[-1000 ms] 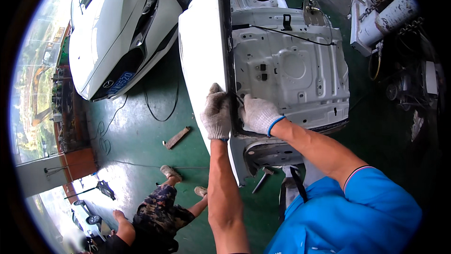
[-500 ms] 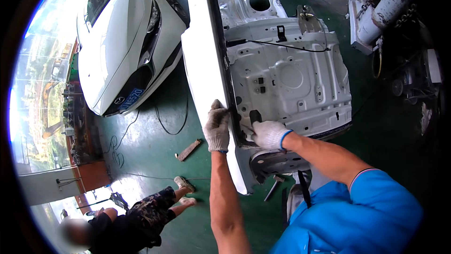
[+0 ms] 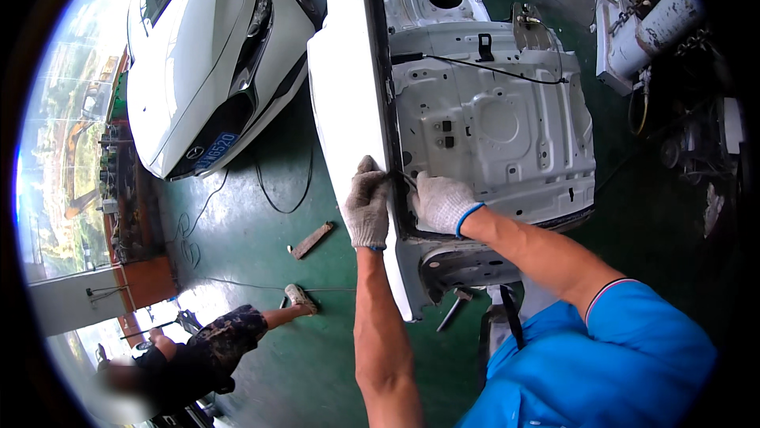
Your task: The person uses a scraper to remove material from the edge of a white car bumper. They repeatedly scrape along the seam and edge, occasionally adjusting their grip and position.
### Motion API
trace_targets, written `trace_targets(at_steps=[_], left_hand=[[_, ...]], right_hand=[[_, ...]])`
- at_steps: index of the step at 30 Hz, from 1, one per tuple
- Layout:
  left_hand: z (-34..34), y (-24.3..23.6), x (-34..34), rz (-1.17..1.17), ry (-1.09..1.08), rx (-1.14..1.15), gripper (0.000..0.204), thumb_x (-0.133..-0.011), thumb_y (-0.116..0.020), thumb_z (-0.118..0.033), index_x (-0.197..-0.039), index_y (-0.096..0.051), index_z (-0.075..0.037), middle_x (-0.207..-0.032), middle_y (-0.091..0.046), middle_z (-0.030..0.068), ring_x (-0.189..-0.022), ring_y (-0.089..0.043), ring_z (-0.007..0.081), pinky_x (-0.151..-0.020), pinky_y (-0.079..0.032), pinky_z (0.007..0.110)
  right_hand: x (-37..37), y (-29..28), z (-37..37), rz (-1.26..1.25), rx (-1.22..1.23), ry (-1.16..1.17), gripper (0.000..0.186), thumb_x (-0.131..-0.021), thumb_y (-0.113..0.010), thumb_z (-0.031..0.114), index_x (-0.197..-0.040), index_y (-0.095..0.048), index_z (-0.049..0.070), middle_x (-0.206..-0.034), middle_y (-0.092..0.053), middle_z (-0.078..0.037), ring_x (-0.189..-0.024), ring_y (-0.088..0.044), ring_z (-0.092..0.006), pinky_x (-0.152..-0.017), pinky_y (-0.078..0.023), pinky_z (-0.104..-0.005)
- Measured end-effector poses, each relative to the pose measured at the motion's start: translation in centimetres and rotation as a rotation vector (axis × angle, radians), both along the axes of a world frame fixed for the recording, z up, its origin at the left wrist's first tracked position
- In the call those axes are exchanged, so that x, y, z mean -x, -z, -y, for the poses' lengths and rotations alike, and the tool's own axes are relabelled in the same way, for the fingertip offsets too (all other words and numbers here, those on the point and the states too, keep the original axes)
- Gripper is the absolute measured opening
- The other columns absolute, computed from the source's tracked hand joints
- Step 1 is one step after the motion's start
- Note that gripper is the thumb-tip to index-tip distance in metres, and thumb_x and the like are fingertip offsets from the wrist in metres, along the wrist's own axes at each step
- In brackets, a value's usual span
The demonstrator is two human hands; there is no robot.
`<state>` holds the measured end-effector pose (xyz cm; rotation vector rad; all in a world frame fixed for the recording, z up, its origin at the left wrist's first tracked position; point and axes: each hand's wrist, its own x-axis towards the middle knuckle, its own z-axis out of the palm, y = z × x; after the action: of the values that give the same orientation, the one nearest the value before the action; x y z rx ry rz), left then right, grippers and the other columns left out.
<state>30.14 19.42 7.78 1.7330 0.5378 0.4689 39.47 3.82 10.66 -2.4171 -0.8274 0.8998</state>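
Below me lies a white car-body section, its smooth outer panel [image 3: 343,79] on the left and its stamped inner panel [image 3: 499,119] on the right. A black strip [image 3: 384,64] runs along the edge between them. My left hand [image 3: 367,208], in a knitted glove, rests curled on the outer panel beside this strip; whatever its fingers pinch is hidden. Across the strip, my gloved right hand [image 3: 443,202] is closed round a thin dark tool [image 3: 408,179], which points toward my left fingertips. Its handle is covered by the glove.
A white car [image 3: 190,56] stands at the upper left. On the green floor lie a flat brown piece [image 3: 311,240], a hammer [image 3: 454,309] and cables. Another person [image 3: 214,349] is at the lower left. A thick metal post [image 3: 661,20] with chains stands far right.
My right hand has moved up and left, close to my left hand. The black object that stuck up from its grip no longer shows. The other person has shifted left and down.
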Motion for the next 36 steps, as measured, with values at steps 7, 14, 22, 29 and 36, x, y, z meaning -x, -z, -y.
trace_targets(at_steps=[7, 14, 22, 29, 36], left_hand=[[-0.2, 0.5, -0.1, 0.003, 0.004, 0.126, 0.02, -0.092, -0.066, 0.012, -0.108, -0.072, 0.003, -0.152, -0.058, 0.0204, -0.139, -0.057, 0.0256, -0.117, -0.043, 0.037], [-1.1, 0.4, 0.3, 0.061, 0.032, 0.292, 0.019, -0.091, -0.067, 0.01, -0.107, -0.072, 0.001, -0.154, -0.057, 0.0161, -0.136, -0.058, 0.0227, -0.112, -0.046, 0.035], [-0.1, 1.8, 0.6, 0.051, -0.116, 0.169, 0.017, -0.093, -0.069, 0.005, -0.109, -0.074, 0.0, -0.154, -0.057, 0.0151, -0.136, -0.059, 0.023, -0.104, -0.051, 0.032], [-0.2, 2.0, 0.2, 0.067, -0.114, 0.147, 0.017, -0.093, -0.07, 0.005, -0.109, -0.074, -0.001, -0.155, -0.056, 0.0158, -0.135, -0.059, 0.0233, -0.106, -0.05, 0.033], [-0.3, 2.3, 0.6, 0.095, -0.093, 0.268, 0.017, -0.092, -0.071, 0.004, -0.109, -0.074, -0.001, -0.158, -0.052, 0.0167, -0.141, -0.054, 0.0244, -0.116, -0.043, 0.037]], right_hand=[[1.3, 0.1, 0.6, -0.055, 0.053, 0.049, 0.035, -0.097, -0.058, 0.023, -0.118, -0.06, -0.004, -0.102, -0.076, -0.027, -0.099, -0.076, -0.0426, -0.087, -0.059, -0.0544], [1.7, 0.0, 1.4, -0.121, -0.022, 0.048, 0.041, -0.099, -0.056, 0.031, -0.116, -0.059, -0.006, -0.098, -0.074, -0.031, -0.097, -0.074, -0.0463, -0.086, -0.057, -0.0575], [-0.7, -2.7, 2.9, -0.063, -0.105, -0.007, 0.043, -0.103, -0.053, 0.036, -0.116, -0.061, -0.004, -0.103, -0.075, -0.027, -0.101, -0.073, -0.044, -0.088, -0.057, -0.0561], [-1.9, -2.4, 0.2, -0.099, 0.001, -0.075, 0.041, -0.104, -0.052, 0.032, -0.117, -0.061, -0.006, -0.105, -0.074, -0.029, -0.095, -0.075, -0.0438, -0.083, -0.06, -0.054], [-1.0, -1.9, -0.5, -0.127, 0.051, -0.06, 0.039, -0.103, -0.05, 0.025, -0.121, -0.06, -0.008, -0.108, -0.073, -0.032, -0.098, -0.075, -0.043, -0.082, -0.061, -0.0547]])
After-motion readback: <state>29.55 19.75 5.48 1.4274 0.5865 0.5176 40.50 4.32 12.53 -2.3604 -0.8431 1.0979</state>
